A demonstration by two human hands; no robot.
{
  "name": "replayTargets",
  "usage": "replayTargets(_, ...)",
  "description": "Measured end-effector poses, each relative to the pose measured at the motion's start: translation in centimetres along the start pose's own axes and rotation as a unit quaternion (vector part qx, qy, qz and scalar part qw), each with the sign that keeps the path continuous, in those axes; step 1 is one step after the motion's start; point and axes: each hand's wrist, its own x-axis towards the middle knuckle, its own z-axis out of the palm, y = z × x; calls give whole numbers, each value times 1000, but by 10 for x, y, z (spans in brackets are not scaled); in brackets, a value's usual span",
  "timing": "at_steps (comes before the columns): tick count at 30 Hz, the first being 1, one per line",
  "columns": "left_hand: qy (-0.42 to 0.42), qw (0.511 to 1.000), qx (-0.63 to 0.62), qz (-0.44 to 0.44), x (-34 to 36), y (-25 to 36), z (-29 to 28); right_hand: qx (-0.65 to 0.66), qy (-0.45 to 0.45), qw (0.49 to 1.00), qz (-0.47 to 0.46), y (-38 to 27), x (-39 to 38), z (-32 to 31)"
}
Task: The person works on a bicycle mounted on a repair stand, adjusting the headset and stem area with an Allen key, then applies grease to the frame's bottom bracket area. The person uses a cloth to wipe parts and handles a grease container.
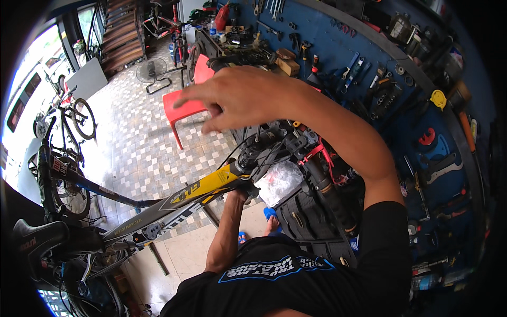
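Note:
A grey and yellow bicycle frame (211, 182) runs from the lower left to the middle, with a saddle (39, 243) at its left end. My left hand (236, 196) reaches up beneath the frame, close to the head tube (245, 161); its fingers are hidden behind the frame. My right hand (227, 100) is raised above the front of the bicycle, fingers apart, and nothing shows in it. Below its wrist are the black headset parts (261, 140) and cables. A handlebar with a black grip (330, 198) and a red lever (317, 152) lies to the right.
A red chair (182, 108) stands on the tiled floor beyond my right hand, with a fan (150, 71) behind it. Tools hang on a blue wall panel (338, 42) at the right. A white plastic bag (280, 182) sits by the black case (301, 219). Another bicycle (68, 127) stands left.

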Motion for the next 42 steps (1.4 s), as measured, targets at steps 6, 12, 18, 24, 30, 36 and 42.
replayTargets(6,6,1000,4,5,-1,-5,-13,-3,103,994,-46,87,-7,19)
replayTargets(12,9,1000,13,-2,1,-7,-24,117,125,976,135,89,-98,16)
replayTargets(18,16,999,25,-16,-4,-8,-36,246,282,916,148,66,-141,31)
replayTargets(24,23,999,27,-9,2,-14,-30,336,287,892,95,48,-164,4)
replayTargets(30,25,999,23,24,-11,-11,-43,374,315,870,67,47,-160,13)
replayTargets(36,9,864,479,156,-26,0,-40,364,280,879,126,68,-142,13)
replayTargets(42,24,829,558,-5,-130,62,3,202,342,918,2,58,-122,15)
